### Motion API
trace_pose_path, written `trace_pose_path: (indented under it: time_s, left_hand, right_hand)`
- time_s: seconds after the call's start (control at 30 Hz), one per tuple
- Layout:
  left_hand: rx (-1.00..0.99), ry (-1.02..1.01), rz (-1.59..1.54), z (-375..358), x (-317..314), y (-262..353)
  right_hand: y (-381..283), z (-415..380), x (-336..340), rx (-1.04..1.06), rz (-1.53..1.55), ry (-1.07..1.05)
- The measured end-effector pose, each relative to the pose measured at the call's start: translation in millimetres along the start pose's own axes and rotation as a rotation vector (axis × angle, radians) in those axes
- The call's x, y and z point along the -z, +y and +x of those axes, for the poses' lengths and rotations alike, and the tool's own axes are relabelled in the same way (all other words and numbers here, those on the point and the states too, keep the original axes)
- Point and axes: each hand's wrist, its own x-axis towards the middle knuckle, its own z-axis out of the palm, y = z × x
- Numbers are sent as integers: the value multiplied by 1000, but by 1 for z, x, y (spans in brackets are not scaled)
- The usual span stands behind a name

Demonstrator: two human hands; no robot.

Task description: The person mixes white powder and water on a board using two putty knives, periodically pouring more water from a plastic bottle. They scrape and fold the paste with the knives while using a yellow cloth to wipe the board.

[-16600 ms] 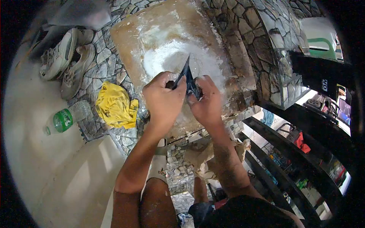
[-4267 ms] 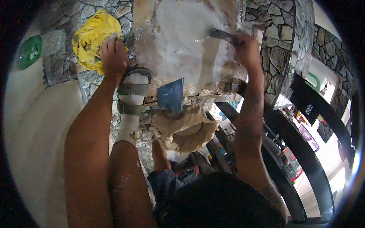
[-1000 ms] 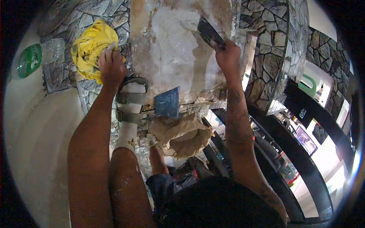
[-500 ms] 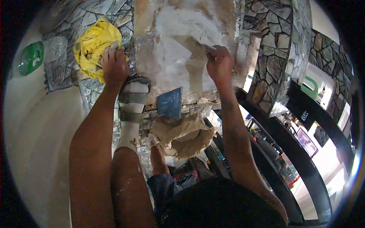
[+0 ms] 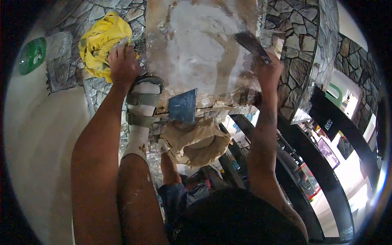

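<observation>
Leftmost, a green-labelled bottle [image 5: 32, 56], then a yellow cloth [image 5: 102, 38] and a sandalled foot [image 5: 145, 99] beside the near left corner of a white-smeared board [image 5: 196, 77]. At the board's near edge, a blue plate [image 5: 183, 105], with an open paper bag [image 5: 198, 143] nearer. Left hand [image 5: 123, 65] at the cloth's right side, with bent fingers close together; grip impossible to tell. Right hand [image 5: 269, 72] by the board's right edge, with fingers closed round the near end of a dark scraper [image 5: 250, 42].
</observation>
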Motion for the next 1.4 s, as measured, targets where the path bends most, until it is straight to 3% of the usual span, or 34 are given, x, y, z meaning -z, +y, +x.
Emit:
trace_pose_path:
  time_s: [0.03, 0.13, 0.23, 0.43, 0.53, 0.63, 0.73, 0.83, 0.93, 1.03, 1.07, 1.17, 1.27, 1.33, 1.4]
  left_hand:
    - [-3, -3, 5, 0, -1, -1]
    - [-15, 18, 26, -2, -3, -2]
    - [-19, 31, 47, -3, 0, 1]
    - [16, -21, 19, -2, -4, 1]
    - [2, 23, -27, 0, -2, -1]
    - [11, 16, -22, -2, -3, -1]
    - [25, -13, -18, -1, -1, 2]
    - [31, -34, -6, -3, -4, 0]
    - [23, -30, 3, -2, -4, -1]
    - [18, -29, 2, -2, -6, -2]
    - [16, -28, 4, -3, -8, -3]
    - [7, -16, 17, -3, -5, -2]
    - [12, -46, 5, 1, 3, 3]
    - [35, -82, 16, -4, -7, 0]
    - [53, -98, 22, -6, -8, -3]
  right_hand:
    - [8, 0, 1, 94, 35, -7]
    - [11, 2, 6, 89, 26, -166]
    - [13, 21, -12, 165, -235, -396]
    - [4, 47, -22, 103, -274, -258]
    - [8, 38, -4, 293, -92, -102]
    - [25, 36, -7, 62, -234, -430]
    - [20, 45, -22, -39, -260, -437]
    - [11, 50, -21, 124, -250, -249]
    - [-9, 40, -2, -33, 7, -162]
    - [-15, 24, -5, 31, -199, -327]
    - [-24, 16, -12, 41, -24, -262]
    - [-4, 8, -46, -18, -140, -202]
    - [-6, 8, -38, -131, -185, -118]
    - [-31, 10, -30, -317, -138, -71]
    - [-52, 7, -29, -361, -117, -60]
